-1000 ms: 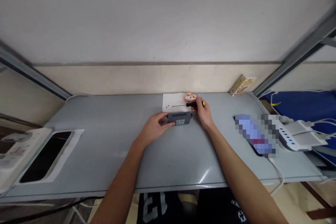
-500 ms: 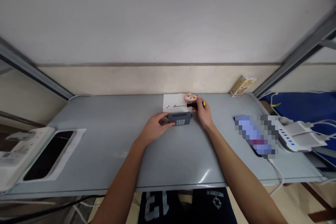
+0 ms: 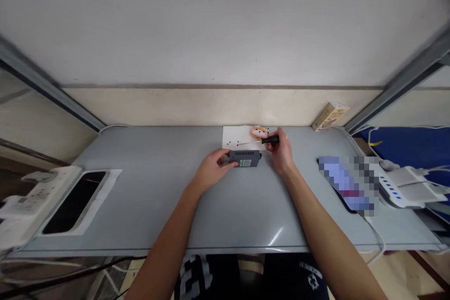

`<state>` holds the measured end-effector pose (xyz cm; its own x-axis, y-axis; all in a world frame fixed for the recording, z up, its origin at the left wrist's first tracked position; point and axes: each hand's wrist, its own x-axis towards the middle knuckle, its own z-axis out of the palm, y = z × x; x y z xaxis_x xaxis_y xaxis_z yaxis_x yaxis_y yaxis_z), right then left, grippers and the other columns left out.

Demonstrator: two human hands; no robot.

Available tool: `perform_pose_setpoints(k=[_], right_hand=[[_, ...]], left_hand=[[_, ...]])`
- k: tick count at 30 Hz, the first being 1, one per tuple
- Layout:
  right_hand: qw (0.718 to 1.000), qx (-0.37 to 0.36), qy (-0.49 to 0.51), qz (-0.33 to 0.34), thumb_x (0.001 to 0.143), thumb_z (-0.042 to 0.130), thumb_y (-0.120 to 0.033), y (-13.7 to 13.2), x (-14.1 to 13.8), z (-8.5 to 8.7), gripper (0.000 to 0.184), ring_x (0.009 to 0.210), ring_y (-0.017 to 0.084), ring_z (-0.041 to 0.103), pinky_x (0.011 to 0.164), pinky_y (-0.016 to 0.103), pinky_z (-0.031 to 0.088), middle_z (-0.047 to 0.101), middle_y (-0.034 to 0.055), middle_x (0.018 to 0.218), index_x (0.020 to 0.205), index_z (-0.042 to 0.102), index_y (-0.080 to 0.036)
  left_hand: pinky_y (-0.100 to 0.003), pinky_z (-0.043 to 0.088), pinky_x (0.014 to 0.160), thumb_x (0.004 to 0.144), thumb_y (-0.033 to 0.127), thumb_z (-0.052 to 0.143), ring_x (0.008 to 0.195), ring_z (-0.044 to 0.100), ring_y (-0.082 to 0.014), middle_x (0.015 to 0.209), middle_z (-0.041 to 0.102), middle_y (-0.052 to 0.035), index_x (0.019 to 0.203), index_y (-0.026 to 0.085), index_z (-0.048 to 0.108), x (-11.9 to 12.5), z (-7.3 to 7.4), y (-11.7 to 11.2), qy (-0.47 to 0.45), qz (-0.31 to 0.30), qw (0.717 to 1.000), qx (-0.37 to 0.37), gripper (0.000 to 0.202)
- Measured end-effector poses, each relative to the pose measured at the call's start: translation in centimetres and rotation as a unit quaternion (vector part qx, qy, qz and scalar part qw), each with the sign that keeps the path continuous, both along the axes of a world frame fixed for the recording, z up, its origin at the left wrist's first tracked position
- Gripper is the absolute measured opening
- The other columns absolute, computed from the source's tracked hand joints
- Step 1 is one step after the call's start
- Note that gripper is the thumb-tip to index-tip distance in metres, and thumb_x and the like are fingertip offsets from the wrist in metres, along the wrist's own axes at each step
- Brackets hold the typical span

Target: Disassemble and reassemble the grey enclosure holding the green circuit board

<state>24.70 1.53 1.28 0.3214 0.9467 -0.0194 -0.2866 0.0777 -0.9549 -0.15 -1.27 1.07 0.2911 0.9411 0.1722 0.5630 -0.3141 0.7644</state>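
Note:
My left hand [image 3: 211,168] grips the left end of a small dark grey metal box [image 3: 251,155], thumb in front and fingers behind. The box stands on edge, with a row of vent slots along its top and a pale label below. In my right hand [image 3: 283,155] is a screwdriver [image 3: 270,139] with a black handle; its thin shaft points left over a white sheet of paper [image 3: 230,133]. The tip is beside tiny dark screws [image 3: 238,142] on that sheet; whether it touches one I cannot tell. An orange-and-white animal-face item [image 3: 259,131] sits near my right fingers.
At the left are a white power strip [image 3: 58,187] and a black-screened phone [image 3: 75,204] on paper. To the right, a blurred-out phone [image 3: 346,187] lies by a white multi-port charger [image 3: 401,187] with cables. A yellowish carton [image 3: 330,116] stands against the back wall.
The whole view has shifted slightly, so things appear a little further right. My right hand has turned the screwdriver, and its shaft now slopes down to the left toward the screws. The left-hand grip is unchanged.

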Motion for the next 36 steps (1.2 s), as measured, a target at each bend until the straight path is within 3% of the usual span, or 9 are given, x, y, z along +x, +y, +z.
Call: perform_pose_setpoints(k=[7, 12, 21, 25, 32, 36], right_hand=[[0.998, -0.01, 0.012, 0.062, 0.086, 0.059, -0.07, -0.8, -0.9, 0.7, 0.049, 0.05, 0.013, 0.041, 0.053, 0.031, 0.033, 0.053, -0.0016, 0.057, 0.072, 0.061, -0.023], [0.997, -0.03, -0.001, 0.067, 0.086, 0.059, -0.072, -0.6, -1.0, 0.1, 0.052, 0.049, 0.013, 0.042, 0.053, 0.031, 0.033, 0.049, -0.0026, 0.051, 0.071, 0.063, -0.022], [0.997, -0.042, -0.008, 0.066, 0.085, 0.058, -0.074, -0.7, -1.0, 0.3, 0.054, 0.048, 0.013, 0.043, 0.05, 0.031, 0.033, 0.048, -0.0022, 0.05, 0.073, 0.065, -0.022], [0.999, -0.021, 0.009, 0.043, 0.086, 0.06, -0.07, -0.3, -0.7, -0.3, 0.05, 0.048, 0.012, 0.042, 0.05, 0.029, 0.032, 0.049, -0.0026, 0.052, 0.073, 0.063, -0.022], [0.996, -0.014, -0.072, -0.049, 0.087, 0.055, -0.073, 0.2, -0.2, -1.0, 0.053, 0.057, 0.014, 0.051, 0.055, 0.028, 0.038, 0.061, -0.0005, 0.063, 0.085, 0.068, -0.022], [0.99, -0.01, -0.138, -0.042, 0.09, 0.053, -0.072, 0.4, -0.1, -1.4, 0.053, 0.058, 0.014, 0.051, 0.056, 0.029, 0.037, 0.062, -0.0004, 0.063, 0.085, 0.069, -0.022]], left_hand=[[-0.032, 0.05, 0.089, 0.085, 0.032, 0.077, 0.096, 0.062, -0.0186, 0.11, 0.067, -0.0032, 0.122, 0.026, 0.062, 0.4, 0.7, -0.8, -0.001, 0.017, 0.997, 0.077, 0.041], [-0.033, 0.051, 0.09, 0.087, 0.032, 0.074, 0.1, 0.063, -0.0195, 0.116, 0.065, -0.0056, 0.115, 0.024, 0.059, 0.7, 0.8, -1.1, -0.006, 0.022, 0.99, 0.136, 0.033], [-0.034, 0.052, 0.098, 0.092, 0.031, 0.068, 0.107, 0.065, -0.0186, 0.113, 0.065, -0.0055, 0.097, 0.023, 0.062, 0.9, 1.0, -1.0, -0.026, -0.024, 0.979, 0.2, 0.011], [-0.033, 0.053, 0.097, 0.095, 0.03, 0.065, 0.106, 0.066, -0.0181, 0.113, 0.066, -0.0064, 0.093, 0.023, 0.063, 0.8, 0.9, -0.9, 0.002, -0.022, 0.977, 0.213, 0.008], [-0.037, 0.055, 0.094, 0.097, 0.027, 0.064, 0.103, 0.068, -0.0195, 0.111, 0.07, -0.0066, 0.097, 0.023, 0.063, 0.9, 0.1, -0.5, 0.014, -0.037, 0.96, 0.276, 0.004], [-0.036, 0.056, 0.091, 0.097, 0.025, 0.064, 0.101, 0.068, -0.0196, 0.106, 0.07, -0.0058, 0.096, 0.023, 0.062, 0.8, -0.2, -0.2, -0.009, -0.031, 0.958, 0.284, 0.003]])
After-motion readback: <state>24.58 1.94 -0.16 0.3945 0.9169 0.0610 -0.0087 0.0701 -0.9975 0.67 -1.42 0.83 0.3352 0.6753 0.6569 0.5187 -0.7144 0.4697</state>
